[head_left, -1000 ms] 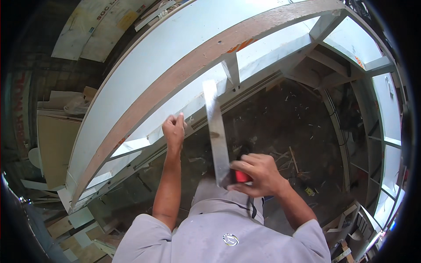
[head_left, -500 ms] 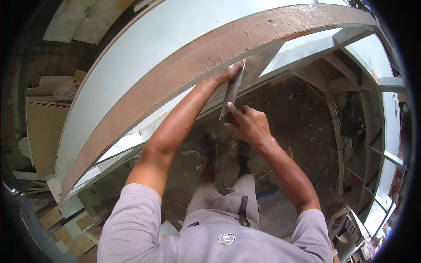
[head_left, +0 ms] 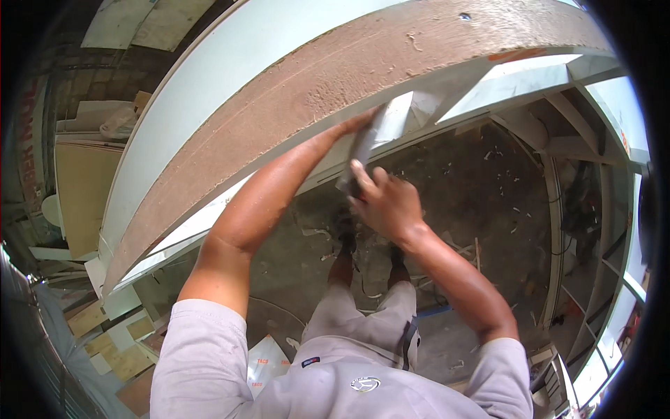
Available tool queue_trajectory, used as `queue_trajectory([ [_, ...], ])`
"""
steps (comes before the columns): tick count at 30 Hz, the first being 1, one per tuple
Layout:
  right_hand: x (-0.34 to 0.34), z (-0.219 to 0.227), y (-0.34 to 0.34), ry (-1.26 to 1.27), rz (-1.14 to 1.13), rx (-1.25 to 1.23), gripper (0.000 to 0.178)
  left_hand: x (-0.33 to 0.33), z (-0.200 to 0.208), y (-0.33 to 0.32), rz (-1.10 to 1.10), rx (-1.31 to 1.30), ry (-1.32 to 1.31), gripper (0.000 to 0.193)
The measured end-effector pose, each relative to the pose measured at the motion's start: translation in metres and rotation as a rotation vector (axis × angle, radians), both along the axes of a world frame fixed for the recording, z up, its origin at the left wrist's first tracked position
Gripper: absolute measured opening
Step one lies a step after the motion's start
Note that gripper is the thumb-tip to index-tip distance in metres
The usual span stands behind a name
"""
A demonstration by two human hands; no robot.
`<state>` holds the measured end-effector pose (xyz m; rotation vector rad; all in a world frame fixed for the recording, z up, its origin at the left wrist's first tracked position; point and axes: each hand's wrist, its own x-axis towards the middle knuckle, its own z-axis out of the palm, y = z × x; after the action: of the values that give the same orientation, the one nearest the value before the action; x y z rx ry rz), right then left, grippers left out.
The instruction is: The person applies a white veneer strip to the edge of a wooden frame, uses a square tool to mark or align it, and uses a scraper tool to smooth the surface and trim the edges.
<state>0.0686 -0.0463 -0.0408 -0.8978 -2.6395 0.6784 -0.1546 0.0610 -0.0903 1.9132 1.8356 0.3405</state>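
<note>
My right hand (head_left: 389, 202) is closed round the handle of what looks like a hand saw, its index finger stretched along the metal. The saw's long grey blade (head_left: 361, 148), blurred by motion, runs up and away toward the underside of a large curved wooden frame (head_left: 300, 105). The frame has a rough brown edge and a pale surface behind it. My left hand (head_left: 366, 120) reaches under this edge beside the far end of the blade. Its fingers are hidden behind the frame and the blade.
White ribs and braces (head_left: 520, 84) of the curved frame stretch to the right. Pale scraps litter the dark floor (head_left: 460, 188) round my feet. Boards (head_left: 87, 202) lean at the left, and wood offcuts (head_left: 122, 342) lie at lower left.
My right hand and the saw have shifted slightly left and down, and the blade is now blurred. My left hand stays under the edge. The whole view has shifted a little.
</note>
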Motion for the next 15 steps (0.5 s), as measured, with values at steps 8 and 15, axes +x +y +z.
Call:
queue_trajectory([
  [8,0.022,0.001,0.004,-0.059,0.099,-0.042,0.066,0.015,0.019,-0.025,0.000,-0.061,-0.155,0.060],
  [15,-0.009,-0.001,-0.008,0.067,0.082,-0.057,0.067,-0.038,-0.037,-0.049,0.151,-0.224,-0.277,0.066],
])
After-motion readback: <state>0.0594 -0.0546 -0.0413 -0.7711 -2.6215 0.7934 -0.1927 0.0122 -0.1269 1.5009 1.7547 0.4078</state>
